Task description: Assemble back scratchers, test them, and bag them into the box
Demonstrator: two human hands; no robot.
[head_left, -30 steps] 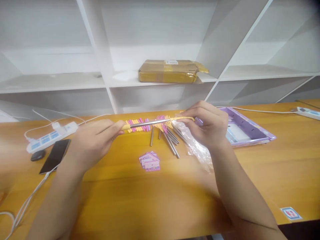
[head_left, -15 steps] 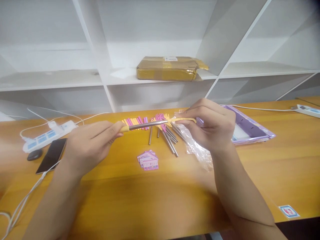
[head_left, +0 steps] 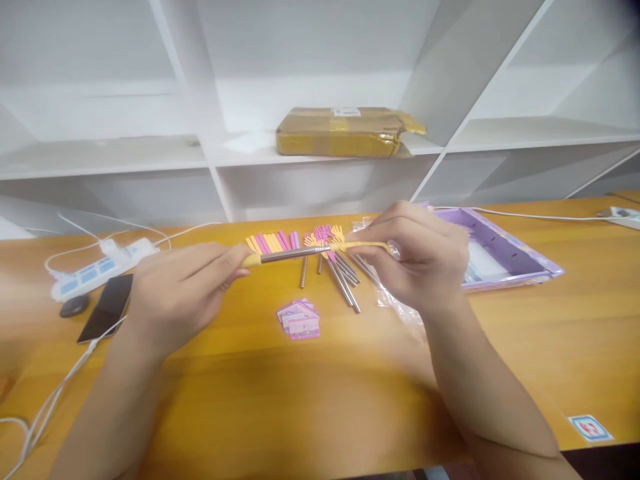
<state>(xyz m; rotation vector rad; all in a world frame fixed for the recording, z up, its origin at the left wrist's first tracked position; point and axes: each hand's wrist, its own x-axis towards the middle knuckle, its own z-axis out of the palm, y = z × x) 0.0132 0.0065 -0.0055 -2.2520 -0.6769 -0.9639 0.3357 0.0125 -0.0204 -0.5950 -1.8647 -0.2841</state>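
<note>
Between my hands a metal rod (head_left: 295, 253) is held level above the table. My left hand (head_left: 187, 287) is closed on the yellow sleeve (head_left: 251, 261) at the rod's left end. My right hand (head_left: 417, 257) pinches a thin yellow piece (head_left: 363, 246) that meets the rod's right end. Behind the rod lie yellow, pink and purple sticks (head_left: 270, 241) in a row. Pink and yellow hand-shaped pieces (head_left: 323, 235) sit beside them, with several loose metal rods (head_left: 345, 287) below. A small pile of purple cards (head_left: 300, 319) rests nearer to me.
A purple tray (head_left: 530, 267) and clear plastic bag (head_left: 400, 310) are at the right. A power strip (head_left: 103, 270), black mouse (head_left: 75, 305), phone (head_left: 107, 310) and white cables lie left. A taped carton (head_left: 340, 133) rests on the shelf behind.
The camera view has shifted slightly. My right hand has turned a little, and the yellow piece now sits against the rod's end with its pale tip no longer showing apart.
</note>
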